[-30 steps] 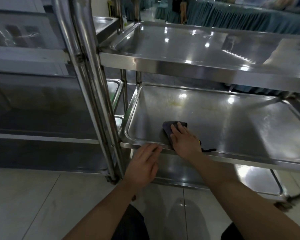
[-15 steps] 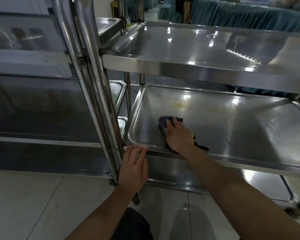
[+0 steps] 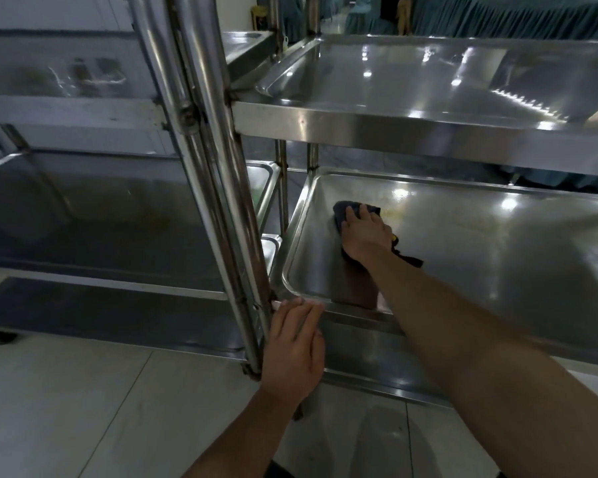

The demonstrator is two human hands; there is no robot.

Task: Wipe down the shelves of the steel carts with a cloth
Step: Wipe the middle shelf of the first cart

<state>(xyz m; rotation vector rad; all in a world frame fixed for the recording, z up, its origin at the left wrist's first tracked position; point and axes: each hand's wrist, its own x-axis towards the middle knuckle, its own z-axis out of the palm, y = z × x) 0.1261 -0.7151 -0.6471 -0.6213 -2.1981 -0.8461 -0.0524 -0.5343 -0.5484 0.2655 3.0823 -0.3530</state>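
A steel cart fills the right of the view, with a top shelf (image 3: 428,84), a middle shelf (image 3: 497,270) and a lower shelf (image 3: 359,360). A dark cloth (image 3: 346,210) lies on the left part of the middle shelf. My right hand (image 3: 365,232) presses flat on the cloth with straight fingers, next to a yellowish stain (image 3: 394,212). My left hand (image 3: 296,346) rests with straight fingers on the front left corner rim of the middle shelf, beside the cart's upright tubes (image 3: 214,174).
A second steel cart (image 3: 83,236) stands to the left, its shelves dull and dark. Pale floor tiles (image 3: 83,408) lie below. Teal draped tables (image 3: 497,15) and a standing person (image 3: 403,12) show far behind.
My right hand has pushed the cloth away from the front rim toward the back of the middle shelf. My left hand has slid left to the corner by the uprights.
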